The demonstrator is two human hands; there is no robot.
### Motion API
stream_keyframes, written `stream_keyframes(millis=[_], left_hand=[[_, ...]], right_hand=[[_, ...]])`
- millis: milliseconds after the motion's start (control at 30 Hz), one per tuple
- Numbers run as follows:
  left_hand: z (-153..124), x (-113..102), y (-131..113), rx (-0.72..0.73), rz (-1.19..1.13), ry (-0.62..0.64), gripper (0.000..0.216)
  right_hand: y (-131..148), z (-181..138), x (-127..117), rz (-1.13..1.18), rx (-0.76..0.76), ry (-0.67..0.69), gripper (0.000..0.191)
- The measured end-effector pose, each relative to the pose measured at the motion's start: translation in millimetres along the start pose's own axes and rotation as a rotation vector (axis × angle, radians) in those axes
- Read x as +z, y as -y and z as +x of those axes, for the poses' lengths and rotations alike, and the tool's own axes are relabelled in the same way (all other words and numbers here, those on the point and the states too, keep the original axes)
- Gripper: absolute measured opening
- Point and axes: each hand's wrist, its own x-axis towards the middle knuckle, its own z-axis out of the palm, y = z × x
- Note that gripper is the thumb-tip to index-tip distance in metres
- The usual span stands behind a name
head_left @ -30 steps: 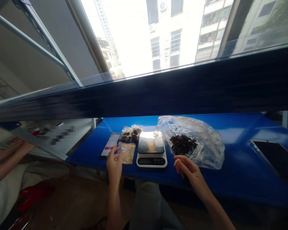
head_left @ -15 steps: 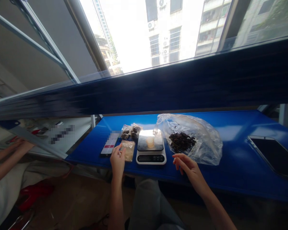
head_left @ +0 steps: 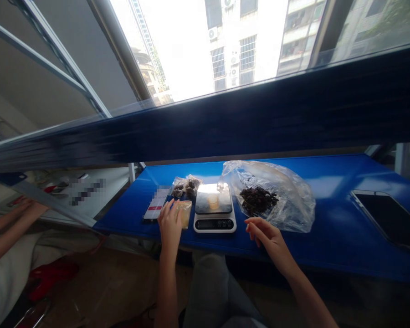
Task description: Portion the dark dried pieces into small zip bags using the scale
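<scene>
My left hand (head_left: 170,221) lies over the left part of a stack of small clear zip bags (head_left: 186,214), fingers stretched out and slightly apart. To its right a white digital kitchen scale (head_left: 214,225) carries a small translucent cup (head_left: 212,201) on its dark plate. My right hand (head_left: 264,232) hovers at the front edge of the blue table with loosely bent fingers and nothing visible in them. Just beyond it, dark dried pieces (head_left: 258,200) lie in a large clear plastic bag (head_left: 295,212). Two small filled bags (head_left: 187,186) rest behind the zip bags.
A phone with a lit screen (head_left: 155,207) lies left of my left hand. Another phone with a dark screen (head_left: 389,218) is at the far right of the blue table (head_left: 331,255). A blue shelf beam (head_left: 225,123) crosses above. At far left, a person's arms (head_left: 17,218) reach to a white table.
My left hand has shifted slightly right and forward, covering more of the zip bags, and its fingers have straightened. My right hand stays nearly still. The view has tilted slightly.
</scene>
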Motion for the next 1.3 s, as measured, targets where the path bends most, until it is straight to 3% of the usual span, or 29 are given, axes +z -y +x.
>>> stream_keyframes(millis=[167,367,833,1133,1300], left_hand=[[-2.7,12.8,-3.1,0.077,-0.067,0.163,0.037],[-7.7,26.4,9.6,0.061,-0.077,0.218,0.041],[-9.8,21.4,4.1,0.047,0.114,0.382,0.046],[-4.7,17.3,8.1,-0.016,-0.083,0.308,0.057],[2.8,13.7,12.7,0.034,-0.116,0.282,0.034]], right_hand=[[1.7,0.3,-0.8,0.012,-0.004,0.004,0.034],[11.6,-1.2,0.4,0.005,0.026,0.012,0.033],[-2.3,-2.3,-4.4,0.035,0.029,0.034,0.027],[10.9,-0.5,-1.1,0.017,0.066,0.058,0.034],[11.6,-1.0,-1.3,0.028,0.075,0.074,0.035]])
